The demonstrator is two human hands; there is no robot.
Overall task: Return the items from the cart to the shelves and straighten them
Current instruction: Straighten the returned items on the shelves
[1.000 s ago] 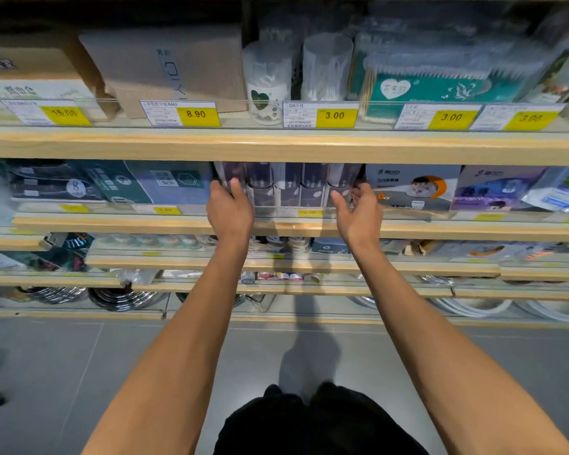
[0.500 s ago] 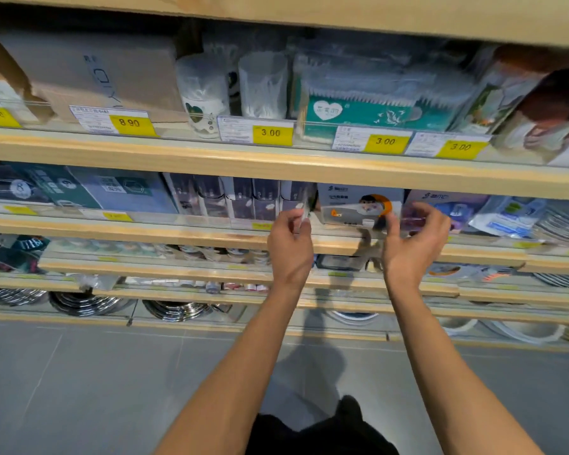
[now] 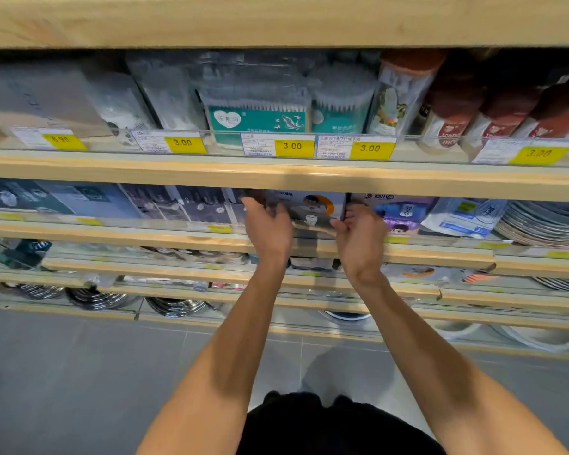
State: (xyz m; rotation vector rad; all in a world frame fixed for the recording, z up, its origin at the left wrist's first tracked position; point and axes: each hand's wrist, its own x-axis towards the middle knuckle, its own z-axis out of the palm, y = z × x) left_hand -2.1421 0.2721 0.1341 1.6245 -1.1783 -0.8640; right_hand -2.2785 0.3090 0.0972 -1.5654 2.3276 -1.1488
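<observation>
A grey box with a cartoon figure and orange circle (image 3: 312, 206) stands on the second wooden shelf (image 3: 178, 233). My left hand (image 3: 268, 226) grips its left edge and my right hand (image 3: 358, 231) grips its right edge, fingers curled around it. To the left of the box stand several dark clear-fronted packs (image 3: 184, 203). On its right sits a purple box (image 3: 398, 211).
The upper shelf (image 3: 211, 175) holds cotton swab packs (image 3: 260, 116) and brown-lidded jars (image 3: 473, 106) behind yellow price tags. Stacked plates (image 3: 546, 221) sit at the right. Lower shelves hold metal bowls (image 3: 96, 297). Grey tiled floor lies below.
Both hands moved right from the dark packs to the grey cartoon box and closed on its two sides. The view shifted right along the shelves.
</observation>
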